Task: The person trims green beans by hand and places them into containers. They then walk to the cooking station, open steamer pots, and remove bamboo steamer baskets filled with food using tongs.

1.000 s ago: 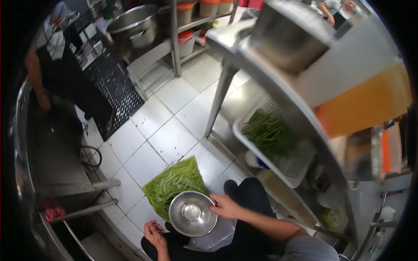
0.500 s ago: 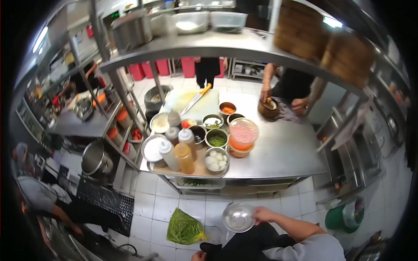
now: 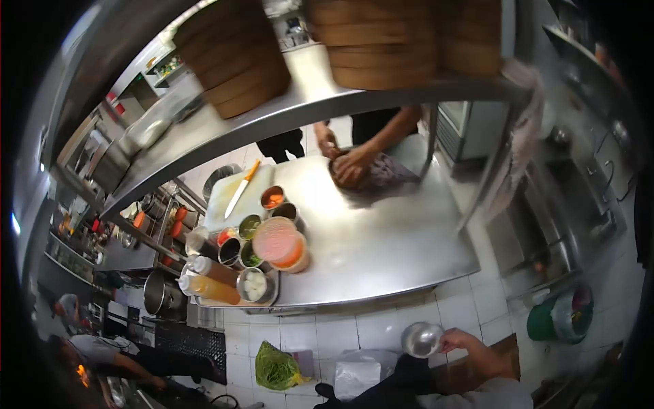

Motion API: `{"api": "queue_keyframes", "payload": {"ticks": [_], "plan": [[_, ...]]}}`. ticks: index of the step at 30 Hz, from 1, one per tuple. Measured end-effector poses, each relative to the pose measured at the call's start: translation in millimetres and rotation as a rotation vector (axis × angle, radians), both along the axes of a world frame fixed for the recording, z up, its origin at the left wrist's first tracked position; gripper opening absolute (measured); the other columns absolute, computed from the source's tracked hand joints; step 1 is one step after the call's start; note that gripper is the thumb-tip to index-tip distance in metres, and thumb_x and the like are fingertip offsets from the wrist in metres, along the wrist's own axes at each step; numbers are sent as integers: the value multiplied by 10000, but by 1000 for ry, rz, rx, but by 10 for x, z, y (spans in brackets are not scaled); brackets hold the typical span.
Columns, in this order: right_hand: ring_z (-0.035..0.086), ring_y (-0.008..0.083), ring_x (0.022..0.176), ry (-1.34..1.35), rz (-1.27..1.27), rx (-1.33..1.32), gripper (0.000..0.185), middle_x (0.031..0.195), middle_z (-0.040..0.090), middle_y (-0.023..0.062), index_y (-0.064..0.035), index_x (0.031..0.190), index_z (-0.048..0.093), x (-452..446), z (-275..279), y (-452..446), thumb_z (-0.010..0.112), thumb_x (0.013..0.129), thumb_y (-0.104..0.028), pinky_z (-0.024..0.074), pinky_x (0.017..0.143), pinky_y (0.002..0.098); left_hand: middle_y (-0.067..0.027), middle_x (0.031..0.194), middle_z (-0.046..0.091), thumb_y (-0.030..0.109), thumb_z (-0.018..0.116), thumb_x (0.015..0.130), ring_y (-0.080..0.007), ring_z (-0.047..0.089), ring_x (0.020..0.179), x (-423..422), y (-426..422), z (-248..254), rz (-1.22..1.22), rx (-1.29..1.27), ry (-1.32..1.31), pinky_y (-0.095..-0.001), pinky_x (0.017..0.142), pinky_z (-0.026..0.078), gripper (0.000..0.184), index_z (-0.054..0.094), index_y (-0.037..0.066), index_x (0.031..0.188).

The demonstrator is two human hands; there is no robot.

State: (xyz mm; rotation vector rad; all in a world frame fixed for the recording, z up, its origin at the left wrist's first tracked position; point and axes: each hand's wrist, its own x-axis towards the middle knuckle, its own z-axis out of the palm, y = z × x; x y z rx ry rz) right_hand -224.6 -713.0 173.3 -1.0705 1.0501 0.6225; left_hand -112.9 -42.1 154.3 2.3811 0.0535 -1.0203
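My right hand point(image 3: 460, 340) is closed on the rim of a shiny metal bowl point(image 3: 421, 339), low over the tiled floor at the bottom right. No contents show in the bowl. My left hand is out of view. On the floor left of my legs are a clear plastic bag point(image 3: 358, 374) and a yellowish bag of leafy greens point(image 3: 276, 367). A brown flat piece point(image 3: 505, 353) lies beside my right forearm.
A steel table point(image 3: 381, 252) holds squeeze bottles point(image 3: 216, 289), a bowl of white balls point(image 3: 255, 284), lidded tubs point(image 3: 279, 242) and a knife point(image 3: 242, 189). Across it, another person's hands work at a brown bowl point(image 3: 345, 176). Steamer baskets point(image 3: 381, 44) stand overhead; a green bin point(image 3: 543, 320) is at right.
The view has swung to the right, so the table contents appear further left. My right hand still holds the bowl. My left hand has left the view. The other person's hands are together at the brown bowl.
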Motion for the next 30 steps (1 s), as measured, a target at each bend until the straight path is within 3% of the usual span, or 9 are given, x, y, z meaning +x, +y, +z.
{"api": "queue_keyframes", "payload": {"ticks": [5,6,8,10,13,16,18,23,30], "plan": [[703,319,731,-356,264,-207,236,837,678,256,110,910,616,-1025,-446,-934,675,791,-86,608,651,383,-178,923,657,163,583,857,-362,612,777,-345,-572,187,-411,-148,-208,-444,668,505,268,630,64,1101],[702,333,718,-100,-12,-184,252,830,674,267,132,936,587,-1073,-317,-979,660,808,-72,606,623,394,-175,932,657,150,587,852,-359,612,782,-316,-647,109,-505,-199,-290,-442,672,506,280,630,68,1116],[701,347,705,151,-324,-148,269,823,669,277,155,963,558,-1217,-134,-1069,645,824,-58,603,595,404,-128,873,647,116,581,875,-293,621,728,-44,-948,-15,-378,-238,-378,-370,610,503,196,635,57,1054],[696,364,686,142,-351,-150,300,822,660,295,182,1015,510,-1379,-15,-1158,625,836,-30,601,574,420,-176,768,659,314,538,925,-365,594,636,235,-1335,50,-220,-189,-316,-476,577,483,325,621,1,914],[698,354,709,80,-447,-87,287,796,661,268,183,999,522,-1548,208,-1235,620,832,-28,609,611,411,-167,819,660,262,545,932,-359,587,679,509,-1936,-39,-78,-190,-8,-457,610,487,285,595,0,1031],[695,341,723,-19,-600,-11,287,822,660,254,170,1003,534,-1755,59,-1358,624,839,-48,609,646,411,-114,777,663,209,556,960,-171,654,646,308,-3052,850,-23,-221,105,-279,515,511,238,574,-28,976],[692,328,739,-58,-365,-189,241,856,652,239,135,999,554,-1794,132,-1488,608,854,-50,607,700,413,-154,862,693,230,578,946,-219,694,731,177,-3234,664,-126,-227,86,-325,566,558,283,579,-43,1024],[688,297,797,-233,-751,-102,181,884,654,180,67,1006,576,-1894,818,-1957,573,897,-77,594,731,398,-155,817,696,249,598,924,-236,693,732,-387,-3596,331,-113,-206,215,-343,579,558,328,589,-58,1039],[679,240,710,-643,-815,-156,231,903,671,157,57,1061,575,-1751,1332,-3746,525,905,-105,582,648,357,-172,814,691,255,609,909,-243,690,663,-1061,-3849,221,-349,-120,204,-358,540,575,354,588,-79,1024]]}}
